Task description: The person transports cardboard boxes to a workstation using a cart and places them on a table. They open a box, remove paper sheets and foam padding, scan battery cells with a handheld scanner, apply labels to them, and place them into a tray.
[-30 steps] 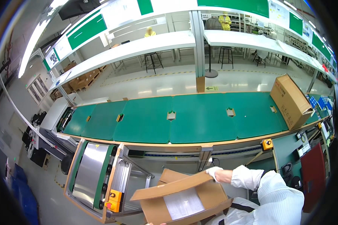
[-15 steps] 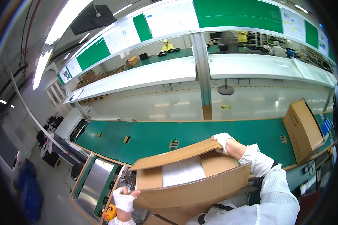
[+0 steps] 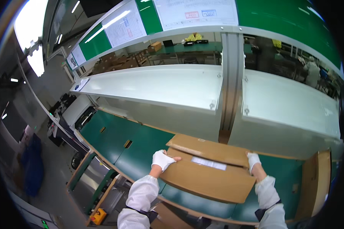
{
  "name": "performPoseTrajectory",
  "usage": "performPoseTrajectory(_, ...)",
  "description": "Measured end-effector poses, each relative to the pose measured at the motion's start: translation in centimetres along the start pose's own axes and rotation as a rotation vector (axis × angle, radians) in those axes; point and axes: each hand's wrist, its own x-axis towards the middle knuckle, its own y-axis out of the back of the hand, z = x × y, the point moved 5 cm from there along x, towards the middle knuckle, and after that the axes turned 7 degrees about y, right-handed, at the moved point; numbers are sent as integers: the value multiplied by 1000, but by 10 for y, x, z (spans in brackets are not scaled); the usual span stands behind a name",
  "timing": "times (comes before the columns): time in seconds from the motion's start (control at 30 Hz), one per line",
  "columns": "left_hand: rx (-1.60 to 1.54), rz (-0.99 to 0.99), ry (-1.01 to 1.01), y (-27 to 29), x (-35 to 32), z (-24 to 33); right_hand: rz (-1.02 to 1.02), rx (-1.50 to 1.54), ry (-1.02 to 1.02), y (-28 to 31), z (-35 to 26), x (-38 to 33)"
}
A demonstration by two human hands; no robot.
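A person's two gloved hands held a brown cardboard box (image 3: 208, 181) between them, over the green table (image 3: 137, 158). The left hand (image 3: 163, 161) gripped the box's left end near the far corner, thumb laid on the cardboard and fingers curled round the edge. The right hand (image 3: 253, 162) clasped the opposite end, its fingertips partly hidden against the far corner. Neither hand was spread or free.

The box was in place above the table, one long side toward the wearer. Whether its base rested there or hung just clear could not be told. The far flap (image 3: 212, 149) lay low across the top, but closing looked only partly done — a gap ran along it, and in that gap showed a white printed sheet (image 3: 209, 163). No tape could be made out across the gap. By that look, letting go and closing the gap were both left undone.

To the right, a second carton (image 3: 313, 187) stood on the table. Beyond the table, a white shelf (image 3: 153, 84) ran on either side of a metal post (image 3: 232, 84); at lower left stood a conveyor (image 3: 88, 185) with a yellow switch box (image 3: 98, 216).
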Motion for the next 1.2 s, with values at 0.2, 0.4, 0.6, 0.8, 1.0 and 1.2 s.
performPoseTrajectory(0.2,144,-156,137,-31,34,1,-89,-50,24,-24,-30,4)
performPoseTrajectory(0.4,434,442,-217,8,-45,2,-26,-109,-76,14,-28,1)
performPoseTrajectory(0.6,383,494,333,100,-244,-227,90,11,304,76,48,-23)
performPoseTrajectory(0.8,581,716,1200,181,-596,-362,-578,-1209,831,-4,176,-211)
performPoseTrajectory(1.0,202,611,1688,172,-837,-456,-1157,-1443,788,-155,301,-413)
performPoseTrajectory(1.2,-295,582,1242,106,-872,-530,-1540,-700,1323,-293,469,-621)
